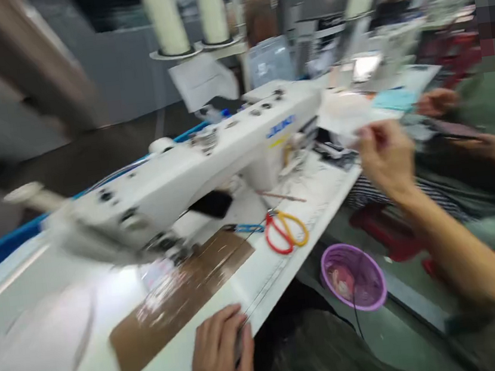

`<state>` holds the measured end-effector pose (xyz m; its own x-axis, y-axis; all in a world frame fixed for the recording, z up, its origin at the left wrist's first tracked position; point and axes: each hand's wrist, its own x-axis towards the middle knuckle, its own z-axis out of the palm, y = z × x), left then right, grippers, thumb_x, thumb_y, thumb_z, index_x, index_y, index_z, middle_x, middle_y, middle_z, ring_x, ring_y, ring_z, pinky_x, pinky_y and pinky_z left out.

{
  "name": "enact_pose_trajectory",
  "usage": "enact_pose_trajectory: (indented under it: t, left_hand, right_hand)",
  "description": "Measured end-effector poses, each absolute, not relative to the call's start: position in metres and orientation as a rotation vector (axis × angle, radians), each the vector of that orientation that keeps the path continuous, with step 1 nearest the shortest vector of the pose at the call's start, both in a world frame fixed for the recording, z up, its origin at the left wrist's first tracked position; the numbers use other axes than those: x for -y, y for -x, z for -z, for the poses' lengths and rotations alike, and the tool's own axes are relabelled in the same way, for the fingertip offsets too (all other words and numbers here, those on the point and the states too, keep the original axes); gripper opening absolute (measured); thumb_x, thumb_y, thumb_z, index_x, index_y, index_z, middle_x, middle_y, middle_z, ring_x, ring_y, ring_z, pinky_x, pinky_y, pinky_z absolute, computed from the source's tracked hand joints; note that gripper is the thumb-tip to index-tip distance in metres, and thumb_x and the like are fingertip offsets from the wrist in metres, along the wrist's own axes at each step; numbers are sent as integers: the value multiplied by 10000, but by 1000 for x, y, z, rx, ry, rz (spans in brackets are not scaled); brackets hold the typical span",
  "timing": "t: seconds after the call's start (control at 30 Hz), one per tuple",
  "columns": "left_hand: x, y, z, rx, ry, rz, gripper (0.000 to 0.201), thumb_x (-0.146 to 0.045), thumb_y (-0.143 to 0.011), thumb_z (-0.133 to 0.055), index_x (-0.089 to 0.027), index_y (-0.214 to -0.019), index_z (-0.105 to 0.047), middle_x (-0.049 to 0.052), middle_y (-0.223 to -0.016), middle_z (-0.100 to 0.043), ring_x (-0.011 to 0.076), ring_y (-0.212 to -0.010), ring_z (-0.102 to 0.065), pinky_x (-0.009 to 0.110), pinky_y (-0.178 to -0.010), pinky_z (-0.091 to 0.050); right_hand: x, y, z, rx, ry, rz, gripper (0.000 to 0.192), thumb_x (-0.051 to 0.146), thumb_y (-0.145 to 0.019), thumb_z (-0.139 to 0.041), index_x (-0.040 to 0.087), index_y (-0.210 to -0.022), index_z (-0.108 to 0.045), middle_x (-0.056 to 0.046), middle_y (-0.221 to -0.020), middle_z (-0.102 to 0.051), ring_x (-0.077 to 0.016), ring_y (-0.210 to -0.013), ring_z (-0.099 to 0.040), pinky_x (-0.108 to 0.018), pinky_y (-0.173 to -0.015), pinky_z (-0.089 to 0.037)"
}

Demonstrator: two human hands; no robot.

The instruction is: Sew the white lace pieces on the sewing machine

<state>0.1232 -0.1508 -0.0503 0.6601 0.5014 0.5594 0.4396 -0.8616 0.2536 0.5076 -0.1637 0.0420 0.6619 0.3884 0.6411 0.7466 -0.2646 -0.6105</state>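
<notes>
My left hand (221, 357) rests at the front edge of the white sewing table (217, 309), fingers curled around a small dark object that I cannot make out. My right hand (386, 159) is raised over the table's right end, its fingers pinched together; motion blur hides anything between them. Just beyond it lie white sheets (344, 110) and a black-and-white piece (333, 148). The white sewing machine (224, 146) stands before me. A brown strip (176, 302) lies below its needle area. Scissors with red and yellow handles (286, 232) and a blue-handled tool (248, 228) lie nearby.
A purple basket (353, 278) with scraps stands on the floor below the table's edge. Thread cones (166, 21) sit on a stand behind the machine. To the right, a co-worker's hand (438, 102) is beside light-blue cloth (394, 99).
</notes>
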Motion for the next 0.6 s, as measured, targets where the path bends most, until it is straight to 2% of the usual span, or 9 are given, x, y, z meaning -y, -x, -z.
enact_pose_trajectory:
  t: [0.03,0.1,0.2,0.3,0.4,0.47,0.53,0.6]
  left_hand:
    - [156,-122,48,-839,-2711,-994,159,-122,-907,-574,-196,-1042,-611,91,-1023,-698,204,-921,-687,341,-800,-580]
    - [163,-112,42,-887,-2579,-979,245,-150,-931,-544,-179,-1174,-569,127,-1146,-669,215,-1063,-665,339,-881,-583]
    - [170,-79,28,-988,-2456,-1000,461,-263,-954,-553,-189,-1392,-433,159,-1343,-587,248,-1248,-585,387,-1003,-548]
    - [178,-32,16,-1220,-2305,-990,631,-432,-945,-574,-267,-1498,-319,132,-1446,-523,276,-1318,-537,434,-1062,-510]
    - [178,10,17,-1352,-2079,-899,700,-520,-918,-584,-324,-1519,-283,102,-1445,-543,289,-1297,-561,450,-1038,-523]
    - [172,27,21,-1349,-1961,-870,684,-521,-907,-593,-308,-1502,-334,110,-1389,-594,289,-1256,-595,427,-982,-556]
    - [163,34,21,-1337,-1857,-818,620,-520,-899,-595,-272,-1446,-436,103,-1227,-688,259,-1119,-673,366,-897,-588]
    - [151,34,14,-1308,-1796,-729,453,-520,-909,-569,-250,-1272,-601,50,-957,-730,197,-874,-714,298,-777,-597]
  right_hand:
    - [167,-483,-45,989,1816,376,144,338,-915,-483,237,-854,-564,-80,-776,-652,-218,-666,-605,-360,-632,-512]
    - [169,-431,-42,1353,1647,-84,183,430,-921,-552,273,-839,-599,-8,-599,-578,-168,-476,-515,-288,-439,-423]
    - [156,-348,-24,1662,1267,-1067,225,445,-941,-572,233,-884,-620,5,-643,-603,-107,-460,-487,-226,-407,-379]
    - [129,-272,-7,1604,876,-1675,263,448,-920,-627,193,-878,-581,12,-693,-619,-63,-459,-464,-185,-411,-367]
    - [100,-222,4,1488,621,-1919,311,464,-862,-703,180,-896,-582,31,-694,-603,-44,-453,-442,-167,-414,-357]
    - [88,-204,9,1464,535,-1999,332,471,-837,-731,175,-908,-597,32,-708,-602,-42,-483,-466,-159,-440,-370]
    - [81,-197,16,1466,513,-2053,337,474,-841,-728,172,-926,-603,24,-745,-615,-43,-526,-507,-155,-474,-393]
    - [78,-198,22,1478,549,-2077,333,483,-872,-691,176,-966,-603,13,-788,-632,-49,-555,-538,-159,-497,-418]
